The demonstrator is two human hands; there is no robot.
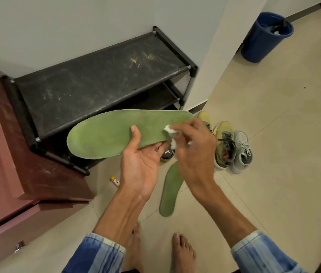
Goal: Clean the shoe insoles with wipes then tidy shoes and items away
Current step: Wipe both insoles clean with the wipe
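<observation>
My left hand (140, 158) holds a green insole (106, 133) from below, thumb on its top face, in front of the shoe rack. My right hand (193, 146) pinches a small white wipe (170, 131) against the insole near its right end. A second green insole (170, 192) lies on the floor tiles below my hands. A yellow-green shoe (224, 142) and a grey-white shoe (242, 150) stand side by side on the floor to the right. Another yellowish shoe (205, 117) peeks out behind my right hand.
A black shoe rack (100, 79) with a dusty top stands against the wall. A reddish cabinet (8, 164) sits at the left. A blue bin (264, 36) stands at the back right. A small round tin (167, 154) and a small yellow tube (115, 181) lie on the floor. My bare feet (183, 251) are at the bottom.
</observation>
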